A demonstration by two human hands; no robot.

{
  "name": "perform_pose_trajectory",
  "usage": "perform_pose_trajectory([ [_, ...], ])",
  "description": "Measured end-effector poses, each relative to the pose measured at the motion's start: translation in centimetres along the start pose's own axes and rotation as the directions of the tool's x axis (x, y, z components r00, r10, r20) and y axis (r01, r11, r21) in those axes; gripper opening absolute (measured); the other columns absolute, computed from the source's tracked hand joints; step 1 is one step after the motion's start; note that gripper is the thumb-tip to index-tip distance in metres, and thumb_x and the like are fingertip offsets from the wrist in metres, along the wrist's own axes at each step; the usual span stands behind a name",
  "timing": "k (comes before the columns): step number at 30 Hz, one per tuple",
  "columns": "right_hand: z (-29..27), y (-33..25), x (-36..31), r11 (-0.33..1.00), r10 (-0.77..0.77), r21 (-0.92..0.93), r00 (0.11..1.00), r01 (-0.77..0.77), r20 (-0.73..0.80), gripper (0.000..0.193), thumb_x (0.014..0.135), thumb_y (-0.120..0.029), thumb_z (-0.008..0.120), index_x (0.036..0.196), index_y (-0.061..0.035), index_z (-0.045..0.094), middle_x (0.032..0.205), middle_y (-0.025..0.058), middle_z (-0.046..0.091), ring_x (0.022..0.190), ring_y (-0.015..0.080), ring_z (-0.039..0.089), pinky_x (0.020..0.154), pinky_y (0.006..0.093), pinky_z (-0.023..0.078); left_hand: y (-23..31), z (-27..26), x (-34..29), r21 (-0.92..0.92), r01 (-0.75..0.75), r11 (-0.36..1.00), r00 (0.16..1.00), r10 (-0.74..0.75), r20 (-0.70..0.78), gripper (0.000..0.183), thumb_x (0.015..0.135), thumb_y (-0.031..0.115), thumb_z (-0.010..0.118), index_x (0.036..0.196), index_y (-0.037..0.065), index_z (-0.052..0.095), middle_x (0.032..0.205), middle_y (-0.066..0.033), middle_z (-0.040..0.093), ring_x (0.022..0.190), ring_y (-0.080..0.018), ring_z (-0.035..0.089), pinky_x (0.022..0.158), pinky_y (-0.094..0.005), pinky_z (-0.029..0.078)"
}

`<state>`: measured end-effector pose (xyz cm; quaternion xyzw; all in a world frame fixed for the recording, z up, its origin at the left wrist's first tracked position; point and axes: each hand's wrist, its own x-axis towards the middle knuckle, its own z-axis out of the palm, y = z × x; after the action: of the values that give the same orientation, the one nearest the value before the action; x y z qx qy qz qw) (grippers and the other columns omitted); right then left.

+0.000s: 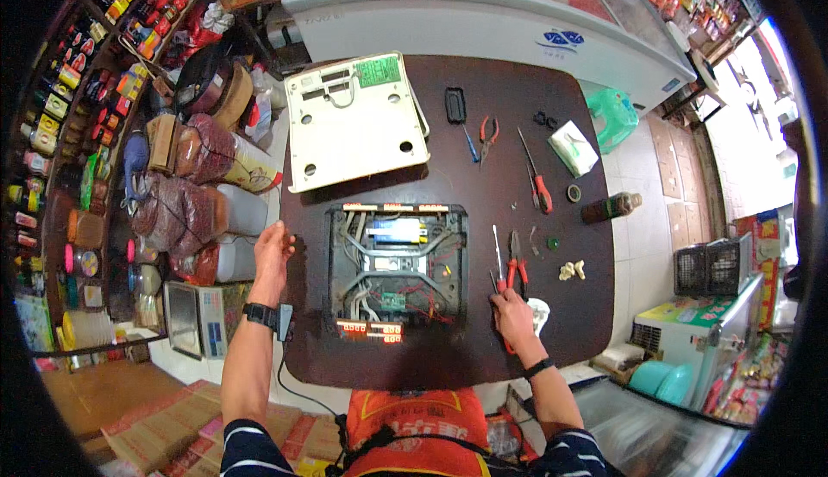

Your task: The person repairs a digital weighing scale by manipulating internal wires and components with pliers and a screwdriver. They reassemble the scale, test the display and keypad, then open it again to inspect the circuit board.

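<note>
My right hand is closed over a red-handled tool, whose kind the fingers hide. Just beyond it lie a slim screwdriver and red-handled pliers. My left hand hovers by the table's left edge, fingers curled together; whether they hold something small cannot be made out. Between the hands sits an opened black device housing, with loose wires, a blue battery-like block, a small green circuit board and red digit displays. Its likely cream cover lies behind, with a green board.
On the dark table lie long-nose pliers, a red screwdriver, a blue screwdriver, a tape roll, a tissue pack and a bottle. A chest freezer stands behind.
</note>
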<state>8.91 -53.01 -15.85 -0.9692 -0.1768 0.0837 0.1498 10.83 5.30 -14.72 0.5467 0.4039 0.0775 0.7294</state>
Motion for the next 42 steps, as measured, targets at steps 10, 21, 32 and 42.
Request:
perform_pose_trajectory([
  [10, -3.7, -8.1, 0.5, 0.965, 0.203, 0.187, 0.975, -0.184, -0.088, 0.022, 0.093, -0.014, 0.084, 0.113, -0.0072, 0.08, 0.104, 0.0141, 0.072, 0.094, 0.0396, 0.074, 0.08, 0.0483, 0.06, 3.2, 3.9, 14.1, -0.07, 0.27, 0.96, 0.906, -0.229, 0.356, 0.042, 0.114, 0.044, 0.067, 0.136, 0.008, 0.068, 0.118, -0.0033, 0.074, 0.105, -0.0199, 0.07, 0.087, -0.0349, 0.056],
  [21, -4.7, -12.8, 0.9, 0.88, 0.416, 0.296, 0.904, -0.371, -0.104, 0.021, 0.094, -0.011, 0.083, 0.114, -0.0049, 0.08, 0.099, 0.0145, 0.072, 0.082, 0.0318, 0.072, 0.073, 0.0415, 0.058, 9.7, 6.8, 12.5, -0.069, 0.224, 0.972, 0.773, -0.134, 0.62, 0.04, 0.103, 0.017, 0.079, 0.138, 0.001, 0.07, 0.125, -0.0059, 0.075, 0.092, -0.0146, 0.069, 0.067, -0.0278, 0.054],
  [32, -1.1, -9.8, 0.6, 0.722, 0.464, 0.654, 0.86, -0.228, -0.212, 0.036, 0.105, -0.02, 0.079, 0.135, -0.0015, 0.072, 0.115, 0.012, 0.073, 0.104, 0.0211, 0.07, 0.092, 0.0351, 0.056, 7.5, -11.4, -7.0, -0.107, 0.045, 0.993, 0.915, 0.002, 0.403, 0.033, 0.108, 0.016, 0.07, 0.135, -0.003, 0.068, 0.122, -0.0077, 0.072, 0.11, -0.0202, 0.07, 0.098, -0.0348, 0.055],
  [42, 8.4, -7.8, 3.9, 0.014, 0.415, 0.934, 0.852, -0.357, 0.32, 0.054, 0.118, -0.043, 0.057, 0.14, 0.0052, 0.071, 0.125, 0.0084, 0.076, 0.111, 0.0169, 0.068, 0.098, 0.035, 0.055, -7.8, -28.1, -23.8, -0.534, 0.076, 0.842, 0.997, -0.054, 0.056, 0.051, 0.101, 0.003, 0.074, 0.148, -0.004, 0.057, 0.131, -0.0133, 0.075, 0.116, -0.0264, 0.075, 0.099, -0.0456, 0.067],
])
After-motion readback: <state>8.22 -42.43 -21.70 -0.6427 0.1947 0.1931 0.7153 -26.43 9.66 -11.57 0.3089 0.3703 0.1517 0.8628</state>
